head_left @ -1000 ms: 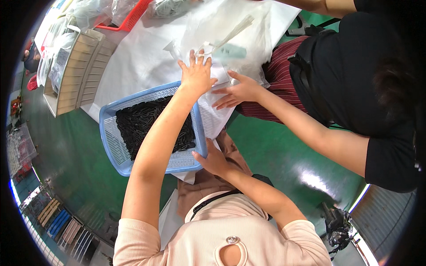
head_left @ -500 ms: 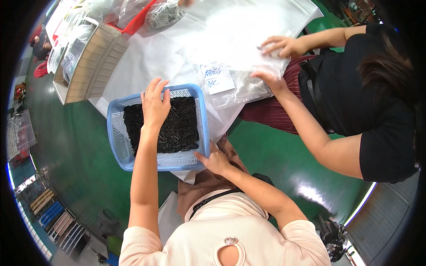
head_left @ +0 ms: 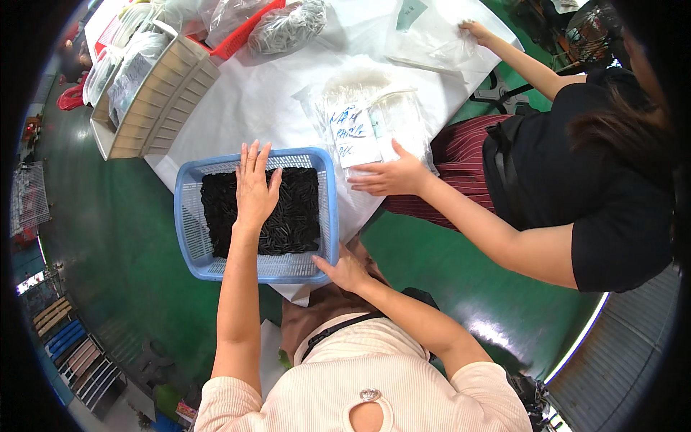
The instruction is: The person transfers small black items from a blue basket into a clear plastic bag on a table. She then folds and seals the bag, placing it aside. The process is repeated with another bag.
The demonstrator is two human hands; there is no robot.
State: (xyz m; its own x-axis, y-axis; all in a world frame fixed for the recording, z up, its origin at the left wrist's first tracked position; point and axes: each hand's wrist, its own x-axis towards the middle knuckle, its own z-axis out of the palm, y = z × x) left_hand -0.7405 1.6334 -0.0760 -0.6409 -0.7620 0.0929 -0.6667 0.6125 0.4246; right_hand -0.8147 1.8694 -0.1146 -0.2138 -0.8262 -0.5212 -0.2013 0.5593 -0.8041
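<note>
A blue plastic basket [head_left: 181, 216] with slotted walls stands at the near edge of the white-covered table. Inside lies a layer of many small, slender black pieces [head_left: 295, 209], too small to name. My left hand [head_left: 255, 193] is stretched out above the pieces, fingers straight and fingertips at the far rim; whether it touches them I cannot tell. At the near right corner, my right hand [head_left: 348, 272] holds the basket, thumb over the rim and the other fingers hidden outside it.
A co-worker's hand [head_left: 396, 175] lies by a clear plastic bag [head_left: 403, 119] with a handwritten paper label [head_left: 353, 137]. The co-worker's other hand [head_left: 475, 32] holds another clear bag [head_left: 425, 43]. A beige crate [head_left: 162, 97] and a red basket [head_left: 241, 36] stand at the far left.
The co-worker's far hand has left the labelled bag and moved away to another clear bag. The labelled bag now lies flatter. My hands keep their places on the basket; the view has shifted slightly.
</note>
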